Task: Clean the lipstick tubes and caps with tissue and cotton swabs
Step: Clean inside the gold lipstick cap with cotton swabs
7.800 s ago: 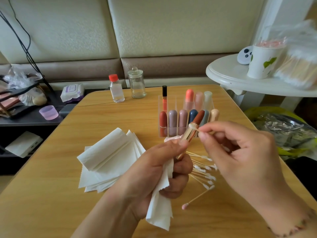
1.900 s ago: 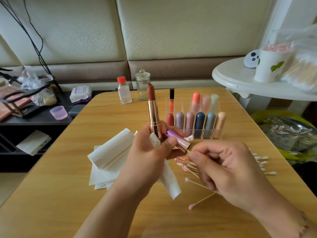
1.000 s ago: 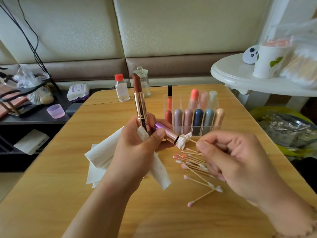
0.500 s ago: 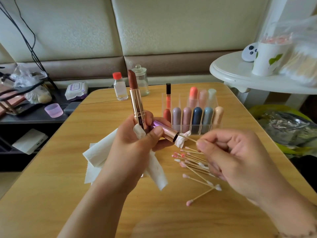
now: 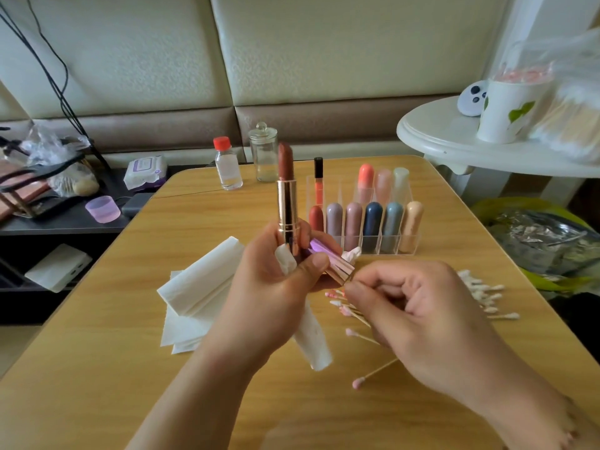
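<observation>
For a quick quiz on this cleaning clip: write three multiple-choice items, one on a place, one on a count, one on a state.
1. Where does the red-capped bottle stand?
A. far edge of the wooden table
B. white side table
C. inside the clear rack

2. How many capsule tubes fill the front row of the clear rack?
A. three
B. six
C. nine

3. The lipstick in the left hand is
A. capped
B. lying flat
C. uncapped and upright

Answers: 1 A, it stands beside the glass jar; 2 B, six stand side by side; 3 C, its brown stick is bare and the purple cap is off.
</observation>
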The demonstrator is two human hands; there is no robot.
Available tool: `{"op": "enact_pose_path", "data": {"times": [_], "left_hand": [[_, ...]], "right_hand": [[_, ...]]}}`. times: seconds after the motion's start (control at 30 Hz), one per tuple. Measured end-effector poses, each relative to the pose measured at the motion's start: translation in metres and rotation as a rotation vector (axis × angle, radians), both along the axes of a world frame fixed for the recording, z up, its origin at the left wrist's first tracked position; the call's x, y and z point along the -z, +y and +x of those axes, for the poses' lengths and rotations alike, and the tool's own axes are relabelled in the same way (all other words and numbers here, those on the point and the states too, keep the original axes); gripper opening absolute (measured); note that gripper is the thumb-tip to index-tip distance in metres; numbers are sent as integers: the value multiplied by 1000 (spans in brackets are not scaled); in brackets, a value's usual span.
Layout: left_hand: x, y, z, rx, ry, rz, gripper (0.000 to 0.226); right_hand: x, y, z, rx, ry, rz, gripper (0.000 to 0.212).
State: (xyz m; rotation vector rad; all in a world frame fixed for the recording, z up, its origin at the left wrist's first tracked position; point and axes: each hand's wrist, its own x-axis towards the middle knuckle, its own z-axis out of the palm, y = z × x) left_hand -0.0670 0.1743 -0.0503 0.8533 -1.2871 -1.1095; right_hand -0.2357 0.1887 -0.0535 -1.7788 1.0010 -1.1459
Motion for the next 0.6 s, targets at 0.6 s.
{"op": "enact_pose_path", "data": {"times": [0.6], "left_hand": [[-4,-3,8,-153,-161,31,22]], "right_hand": [[1,-5,-5,-24,-15,149,27]]}}
